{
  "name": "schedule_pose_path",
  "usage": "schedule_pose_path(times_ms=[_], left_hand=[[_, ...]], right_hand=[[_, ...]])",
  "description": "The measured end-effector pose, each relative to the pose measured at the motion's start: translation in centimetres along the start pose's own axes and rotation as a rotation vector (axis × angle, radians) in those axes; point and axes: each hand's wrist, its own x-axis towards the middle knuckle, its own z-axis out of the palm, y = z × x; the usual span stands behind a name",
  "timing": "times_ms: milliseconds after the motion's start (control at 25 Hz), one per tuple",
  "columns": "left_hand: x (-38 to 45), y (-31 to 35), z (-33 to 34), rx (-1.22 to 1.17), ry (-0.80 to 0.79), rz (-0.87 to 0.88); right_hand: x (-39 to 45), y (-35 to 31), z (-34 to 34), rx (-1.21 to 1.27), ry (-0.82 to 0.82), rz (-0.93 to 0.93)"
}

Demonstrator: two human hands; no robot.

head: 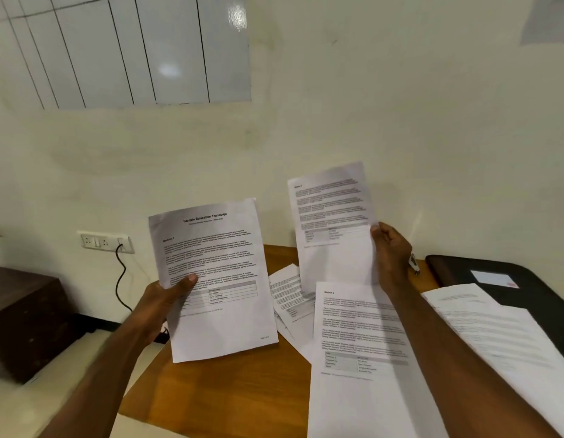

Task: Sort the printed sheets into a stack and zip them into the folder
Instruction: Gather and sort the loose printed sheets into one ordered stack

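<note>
My left hand [167, 295] grips a printed sheet [217, 324] titled "Sample Education Transcript" by its left edge, raised above the wooden table [230, 393]. My right hand [391, 251] pinches a second printed sheet [331, 213] at its right edge, held upright higher and to the right. More printed sheets lie loose on the table: one large page [356, 358] under my right forearm, a few overlapping pages [290, 298] between the two held sheets, and others [495, 330] at the right. The black zip folder [483, 273] lies at the far right, partly under those pages.
A small metal object [414, 264], perhaps a stapler, lies on the table beside my right hand. A dark wooden box [24, 314] stands left of the table. A wall socket [103, 241] with a black cable [121, 276] hangs behind.
</note>
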Motion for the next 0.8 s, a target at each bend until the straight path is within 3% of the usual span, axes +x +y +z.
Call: schedule_pose_path(times_ms=[280,560,800], left_hand=[[1.2,3.6,4.1,-0.056,-0.096,0.084],[1.5,6.1,9.7,-0.142,-0.216,0.148],[0.3,7.2,13.5,-0.162,-0.27,0.102]], right_hand=[[1.8,-5.4,-6.1,0.05,0.055,0.003],[-0.5,-6.2,-15.3,0.177,0.078,0.086],[-3.6,-5.1,-21.3,0.222,0.053,0.124]])
